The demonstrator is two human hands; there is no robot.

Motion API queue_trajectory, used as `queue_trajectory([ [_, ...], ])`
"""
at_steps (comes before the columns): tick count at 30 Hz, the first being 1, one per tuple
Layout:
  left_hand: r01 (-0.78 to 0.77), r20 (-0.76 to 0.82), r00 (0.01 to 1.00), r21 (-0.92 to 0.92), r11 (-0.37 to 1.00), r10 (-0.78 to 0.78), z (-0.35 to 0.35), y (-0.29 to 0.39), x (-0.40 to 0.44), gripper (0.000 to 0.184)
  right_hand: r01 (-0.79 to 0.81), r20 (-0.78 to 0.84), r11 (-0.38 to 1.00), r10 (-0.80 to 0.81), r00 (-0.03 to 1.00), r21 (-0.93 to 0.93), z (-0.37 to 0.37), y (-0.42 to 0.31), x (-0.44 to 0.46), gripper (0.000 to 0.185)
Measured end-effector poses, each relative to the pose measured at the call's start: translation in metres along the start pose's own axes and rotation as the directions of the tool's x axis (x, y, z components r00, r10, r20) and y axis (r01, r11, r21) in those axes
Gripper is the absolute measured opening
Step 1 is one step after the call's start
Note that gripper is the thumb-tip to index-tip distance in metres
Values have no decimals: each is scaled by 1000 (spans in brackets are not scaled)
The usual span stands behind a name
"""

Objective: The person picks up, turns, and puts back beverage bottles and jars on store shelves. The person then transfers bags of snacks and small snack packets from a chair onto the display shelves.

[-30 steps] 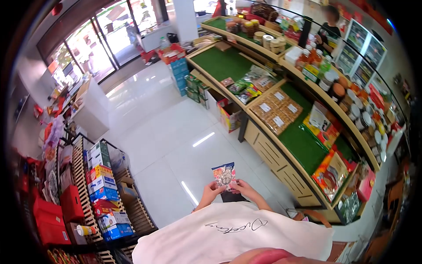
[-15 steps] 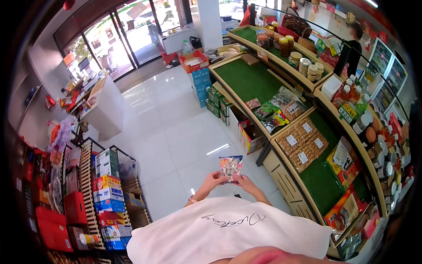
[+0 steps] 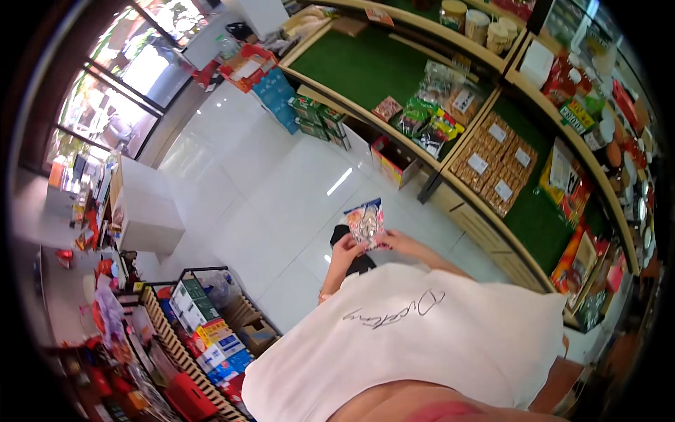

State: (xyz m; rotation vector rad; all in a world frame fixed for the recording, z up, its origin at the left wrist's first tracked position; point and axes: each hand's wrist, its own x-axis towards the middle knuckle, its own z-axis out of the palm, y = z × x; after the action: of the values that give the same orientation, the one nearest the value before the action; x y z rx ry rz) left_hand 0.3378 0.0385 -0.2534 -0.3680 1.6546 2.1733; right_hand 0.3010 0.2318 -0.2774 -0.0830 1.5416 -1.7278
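Note:
A small printed snack packet (image 3: 366, 221) is held out in front of my white shirt, above the floor. My left hand (image 3: 345, 249) grips its lower left corner with the fingers closed. At the lower right corner, my right hand (image 3: 395, 241) pinches the packet. Its front faces up, showing a pale, partly see-through middle and blue at the top corner; the print is too small to read. Below the packet and my hands, a dark shoe (image 3: 340, 234) shows on the tiles.
On my right stands a shelf lined with green matting (image 3: 337, 67), bearing bagged snacks (image 3: 429, 119) and packed brown blocks (image 3: 494, 163). Cartons (image 3: 320, 121) sit along its base. A slatted rack (image 3: 176, 352) with boxes is at lower left, a white counter (image 3: 144, 207) beyond.
The view has turned and tilted, so the shelf and counter sit differently in the picture. A dark shoe has come into sight. Both hands still hold the packet.

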Motion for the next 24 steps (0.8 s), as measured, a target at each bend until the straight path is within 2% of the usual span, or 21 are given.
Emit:
queue_trajectory([
  [3, 15, -7, 1000, 27, 1000, -15, -26, 34, 49, 27, -18, -67, 999, 15, 998, -50, -3, -45, 42, 48],
  [8, -30, 61, 998, 176, 984, 20, -93, 92, 141, 36, 19, -14, 996, -21, 1000, -84, -21, -88, 149, 46],
  [9, -1, 55, 998, 222, 975, -11, -100, 115, 155, 39, 18, -14, 996, -19, 1000, -84, -20, -99, 166, 45],
  [12, 47, 88, 993, 289, 956, -75, -115, 168, 197, 39, 77, -92, 997, -77, 993, -8, -17, -131, 206, 49],
  [16, 94, 202, 960, 426, 900, -196, -123, 199, 271, 42, 12, -251, 1000, -18, 968, -27, -41, -129, 253, 52],
  [20, 116, 321, 900, 474, 873, -294, -107, 208, 355, 44, 72, -423, 990, -16, 906, 117, -74, -144, 266, 44],
  [21, 110, 354, 883, 486, 867, -310, -111, 195, 387, 44, 61, -467, 983, 27, 884, 173, -90, -128, 281, 42],
  [22, 90, 369, 875, 512, 854, -314, -103, 198, 415, 41, 29, -489, 989, 45, 871, 142, -110, -123, 286, 40],
  [24, 62, 389, 860, 562, 825, -330, -88, 201, 464, 36, 109, -545, 967, 36, 838, 230, -147, -115, 299, 39],
])
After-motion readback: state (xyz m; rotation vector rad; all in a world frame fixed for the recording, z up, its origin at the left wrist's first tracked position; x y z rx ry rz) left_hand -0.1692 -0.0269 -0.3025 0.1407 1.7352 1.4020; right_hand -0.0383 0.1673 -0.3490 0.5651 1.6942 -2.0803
